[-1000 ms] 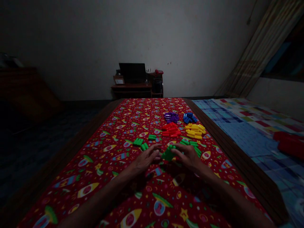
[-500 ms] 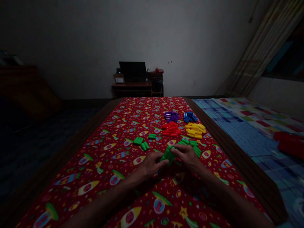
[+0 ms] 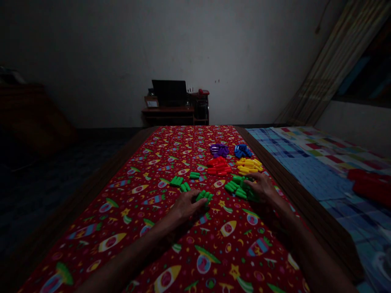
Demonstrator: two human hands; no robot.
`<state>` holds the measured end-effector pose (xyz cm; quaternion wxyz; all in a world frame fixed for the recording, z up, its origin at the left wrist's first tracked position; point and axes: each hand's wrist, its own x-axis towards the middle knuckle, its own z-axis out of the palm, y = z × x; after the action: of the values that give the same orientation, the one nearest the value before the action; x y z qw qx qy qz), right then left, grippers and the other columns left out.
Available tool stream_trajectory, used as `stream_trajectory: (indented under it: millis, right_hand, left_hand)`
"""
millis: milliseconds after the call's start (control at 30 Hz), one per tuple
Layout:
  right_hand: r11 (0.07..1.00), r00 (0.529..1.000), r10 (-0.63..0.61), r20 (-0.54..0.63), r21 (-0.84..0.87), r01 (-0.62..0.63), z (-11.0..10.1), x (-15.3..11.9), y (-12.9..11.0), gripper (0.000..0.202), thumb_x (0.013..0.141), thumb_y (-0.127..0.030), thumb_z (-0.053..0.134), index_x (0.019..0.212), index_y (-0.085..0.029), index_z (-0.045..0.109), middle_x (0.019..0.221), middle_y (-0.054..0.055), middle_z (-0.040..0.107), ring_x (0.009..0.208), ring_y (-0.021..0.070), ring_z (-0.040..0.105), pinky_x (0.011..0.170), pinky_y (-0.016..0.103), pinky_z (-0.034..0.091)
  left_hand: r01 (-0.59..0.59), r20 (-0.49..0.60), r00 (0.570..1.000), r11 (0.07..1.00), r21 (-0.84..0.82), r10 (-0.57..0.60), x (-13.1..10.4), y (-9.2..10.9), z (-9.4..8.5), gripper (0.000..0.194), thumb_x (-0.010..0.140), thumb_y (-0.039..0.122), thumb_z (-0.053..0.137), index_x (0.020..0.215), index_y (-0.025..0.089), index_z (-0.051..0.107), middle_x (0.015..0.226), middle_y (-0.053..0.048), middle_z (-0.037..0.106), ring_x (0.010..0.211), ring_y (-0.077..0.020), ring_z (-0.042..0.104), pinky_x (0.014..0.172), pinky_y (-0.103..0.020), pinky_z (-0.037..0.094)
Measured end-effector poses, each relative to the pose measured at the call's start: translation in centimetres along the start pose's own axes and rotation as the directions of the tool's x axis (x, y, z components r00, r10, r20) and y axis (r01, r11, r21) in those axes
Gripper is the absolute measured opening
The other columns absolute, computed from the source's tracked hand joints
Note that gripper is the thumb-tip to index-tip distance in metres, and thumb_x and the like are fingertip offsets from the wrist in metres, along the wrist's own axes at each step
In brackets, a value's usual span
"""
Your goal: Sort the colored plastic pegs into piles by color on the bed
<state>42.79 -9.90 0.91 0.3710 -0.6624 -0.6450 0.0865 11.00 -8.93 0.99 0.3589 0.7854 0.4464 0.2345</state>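
Note:
My left hand (image 3: 187, 204) is closed on a green block (image 3: 204, 197) low over the red patterned cloth. Beside it lie a few loose green blocks (image 3: 176, 181). My right hand (image 3: 262, 185) reaches to the right side of the green pile (image 3: 236, 187), its fingertips at a green piece; whether they grip it is hard to see. Behind the green pile are yellow blocks (image 3: 249, 166) and red blocks (image 3: 218, 166). Farther back sit purple blocks (image 3: 219, 150) and blue blocks (image 3: 242, 151).
The cloth (image 3: 137, 228) covers a long table with brown edges (image 3: 330, 236). A desk with a dark monitor (image 3: 169, 92) stands against the wall. On the right is a bed with blue checked bedding (image 3: 299, 175) and a red cloth (image 3: 371, 185).
My hands have moved apart. My left hand has shifted slightly left and keeps a green block, while my right hand has left it and moved right to the green pile.

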Motion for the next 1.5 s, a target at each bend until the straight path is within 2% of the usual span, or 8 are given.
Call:
stream_trajectory:
  millis: [300, 533, 733, 867, 1000, 1100, 1267, 1500]
  right_hand:
    - [0.957, 0.947, -0.286, -0.144, 0.013, 0.290, 0.8, -1.5, -4.3, 0.022, 0.086, -0.029, 0.053, 0.090, -0.018, 0.072, 0.096, 0.012, 0.071, 0.093, 0.0240, 0.065, 0.084, 0.039, 0.051]
    - [0.860, 0.848, -0.480, 0.225, 0.312, 0.404, 3.1, -5.4, -9.7, 0.026, 0.090, -0.030, 0.053, 0.110, -0.021, 0.067, 0.097, 0.006, 0.073, 0.082, 0.0169, 0.067, 0.073, 0.028, 0.052]
    - [0.954, 0.959, -0.247, 0.140, 0.207, 0.216, 2.0, -3.2, -7.2, 0.025, 0.089, -0.031, 0.050, 0.093, -0.021, 0.072, 0.088, 0.004, 0.074, 0.075, 0.0181, 0.067, 0.065, 0.027, 0.050]
    - [0.993, 0.987, -0.118, 0.108, -0.002, 0.119, 0.3, -1.6, -4.4, 0.028, 0.087, -0.033, 0.049, 0.085, -0.018, 0.073, 0.083, 0.007, 0.073, 0.074, 0.0211, 0.067, 0.066, 0.030, 0.049]
    - [0.976, 0.990, -0.140, -0.011, -0.170, 0.136, 0.0, -1.3, -2.6, 0.026, 0.083, -0.031, 0.052, 0.090, -0.016, 0.071, 0.087, 0.011, 0.071, 0.079, 0.0231, 0.065, 0.071, 0.034, 0.049]
    - [0.961, 0.970, -0.224, -0.095, -0.189, 0.204, 0.2, -1.4, -2.6, 0.025, 0.085, -0.030, 0.050, 0.089, -0.016, 0.070, 0.087, 0.012, 0.070, 0.080, 0.0226, 0.064, 0.074, 0.035, 0.049]
    - [0.952, 0.940, -0.299, -0.163, -0.119, 0.282, 0.0, -1.4, -3.9, 0.025, 0.089, -0.029, 0.048, 0.085, -0.017, 0.069, 0.086, 0.011, 0.070, 0.080, 0.0223, 0.065, 0.075, 0.035, 0.050]
    - [0.938, 0.936, -0.346, -0.064, -0.018, 0.346, 1.2, -2.6, -5.5, 0.022, 0.090, -0.025, 0.048, 0.089, -0.019, 0.068, 0.087, 0.008, 0.070, 0.079, 0.0198, 0.065, 0.072, 0.032, 0.051]
  left_hand:
    - [-0.007, 0.011, 1.000, 0.993, -0.114, 0.008, -0.4, 1.4, 0.2, 0.026, 0.075, 0.039, 0.058, 0.089, 0.017, 0.061, 0.079, 0.000, 0.065, 0.072, -0.0167, 0.059, 0.065, -0.025, 0.045]
    - [-0.048, 0.037, 0.998, 0.992, -0.118, 0.053, -0.7, 2.3, 1.4, 0.024, 0.072, 0.032, 0.062, 0.091, 0.017, 0.062, 0.076, 0.000, 0.065, 0.071, -0.0165, 0.060, 0.064, -0.026, 0.045]
    - [-0.105, -0.012, 0.994, 0.985, -0.136, 0.105, -0.7, 2.2, 0.8, 0.027, 0.083, 0.035, 0.054, 0.104, 0.019, 0.057, 0.092, -0.004, 0.068, 0.078, -0.0170, 0.065, 0.067, -0.027, 0.051]
    - [-0.258, -0.169, 0.942, 0.948, 0.187, 0.290, 0.1, 0.6, -1.9, 0.025, 0.090, 0.030, 0.044, 0.108, 0.020, 0.058, 0.106, -0.008, 0.065, 0.098, -0.0203, 0.062, 0.085, -0.035, 0.051]
    - [-0.268, -0.195, 0.888, 0.813, 0.516, 0.417, 1.3, -2.8, -4.5, 0.032, 0.093, 0.029, 0.039, 0.118, 0.019, 0.057, 0.125, -0.011, 0.057, 0.120, -0.0247, 0.049, 0.103, -0.044, 0.039]
    - [-0.175, -0.210, 0.903, 0.766, 0.618, 0.375, 1.9, -5.8, -5.2, 0.038, 0.092, 0.037, 0.043, 0.122, 0.019, 0.056, 0.132, -0.013, 0.052, 0.126, -0.0295, 0.043, 0.105, -0.049, 0.036]
    - [-0.133, -0.205, 0.938, 0.837, 0.531, 0.279, 2.1, -8.4, -5.1, 0.036, 0.092, 0.041, 0.040, 0.110, 0.019, 0.062, 0.110, -0.011, 0.063, 0.104, -0.0250, 0.058, 0.091, -0.040, 0.047]
    - [-0.082, -0.373, 0.906, 0.948, 0.306, 0.199, 1.9, -6.1, -6.3, 0.030, 0.083, 0.034, 0.051, 0.108, 0.020, 0.062, 0.102, -0.008, 0.065, 0.089, -0.0210, 0.063, 0.082, -0.034, 0.052]
